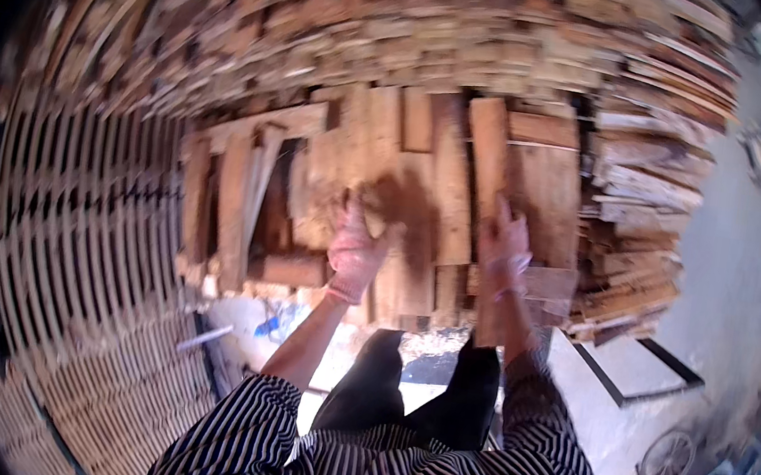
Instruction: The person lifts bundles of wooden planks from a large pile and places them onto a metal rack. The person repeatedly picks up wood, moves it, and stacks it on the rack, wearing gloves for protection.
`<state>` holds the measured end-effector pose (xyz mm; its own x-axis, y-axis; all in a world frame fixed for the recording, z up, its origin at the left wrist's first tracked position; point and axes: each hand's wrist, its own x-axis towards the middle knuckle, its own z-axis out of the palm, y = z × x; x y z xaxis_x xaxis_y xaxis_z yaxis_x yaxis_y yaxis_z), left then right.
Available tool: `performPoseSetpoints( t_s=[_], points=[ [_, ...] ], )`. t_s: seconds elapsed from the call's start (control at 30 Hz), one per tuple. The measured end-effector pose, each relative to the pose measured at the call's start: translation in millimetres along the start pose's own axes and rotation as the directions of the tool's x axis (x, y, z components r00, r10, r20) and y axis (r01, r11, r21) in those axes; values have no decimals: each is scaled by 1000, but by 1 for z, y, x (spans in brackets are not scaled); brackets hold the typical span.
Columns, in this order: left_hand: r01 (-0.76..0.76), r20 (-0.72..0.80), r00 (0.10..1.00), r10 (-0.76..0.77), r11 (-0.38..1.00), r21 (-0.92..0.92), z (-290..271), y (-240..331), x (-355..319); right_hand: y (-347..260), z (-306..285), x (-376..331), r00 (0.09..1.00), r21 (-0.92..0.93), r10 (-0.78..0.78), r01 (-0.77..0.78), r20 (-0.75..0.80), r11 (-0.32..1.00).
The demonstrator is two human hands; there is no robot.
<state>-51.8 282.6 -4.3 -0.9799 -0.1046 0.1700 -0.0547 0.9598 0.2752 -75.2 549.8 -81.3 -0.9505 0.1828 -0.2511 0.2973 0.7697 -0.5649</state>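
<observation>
My left hand (358, 246), in a pinkish glove, is over the middle of a layer of flat wooden boards (379, 133). Its thumb stands away from the fingers and it holds nothing; motion blurs it a little. To the right, my gloved right hand (506, 253) is closed at the edge of a long narrow wooden board (487, 146). That board lies lengthwise, slightly slanted, with its near end toward my legs. Blur hides how the fingertips sit on it. A wider board (547, 196) lies just right of this hand.
Stacked wood pieces (405, 41) rise along the far side, and more stacks (649, 176) stand at the right. Rows of slats (98, 212) fill the left. A black frame (633, 387) and a wheel (667, 460) are on the pale floor at right.
</observation>
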Motion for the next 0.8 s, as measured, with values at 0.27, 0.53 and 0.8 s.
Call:
performPoseSetpoints(
  t_s=[0.27,0.53,0.8],
  points=[
    [567,86,779,-621,756,326,-75,-193,77,45,49,82,977,254,-176,201,-119,946],
    [628,576,751,-323,617,-473,-124,-335,59,-157,79,-62,956,297,-291,265,47,917],
    [784,784,620,12,-37,-620,-96,-125,21,-245,107,-123,966,932,-249,21,75,362]
  ],
)
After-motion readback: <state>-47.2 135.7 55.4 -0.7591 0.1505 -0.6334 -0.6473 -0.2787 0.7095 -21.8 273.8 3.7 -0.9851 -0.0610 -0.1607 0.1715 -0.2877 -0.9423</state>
